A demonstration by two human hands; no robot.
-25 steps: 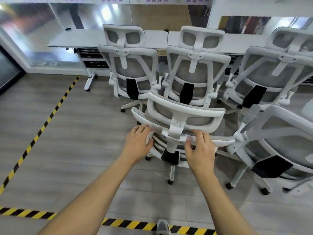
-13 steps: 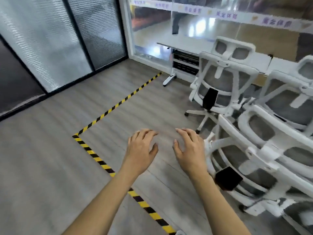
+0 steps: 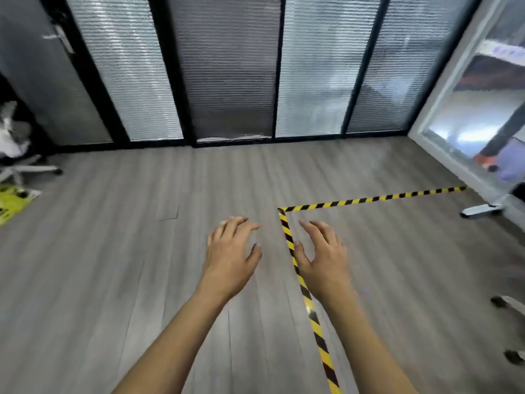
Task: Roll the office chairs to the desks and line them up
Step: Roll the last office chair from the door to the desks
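Status: your left hand (image 3: 230, 258) and right hand (image 3: 324, 260) hovered empty, fingers (image 3: 238, 224) spread | office chair (image 3: 12, 140) stood far left, nearer left hand.

grey floor (image 3: 113, 251), yellow-black striped tape (image 3: 369, 199)

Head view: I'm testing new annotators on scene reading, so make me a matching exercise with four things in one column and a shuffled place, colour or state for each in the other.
Things
1. office chair
2. hazard tape
3. left hand
4. yellow-green sheet

Descriptions
A. open, holding nothing
B. yellow and black stripes, bent into a corner
C. lying on the floor at the left edge
D. white, standing far left near the blinds

Pairs: 1-D, 2-B, 3-A, 4-C
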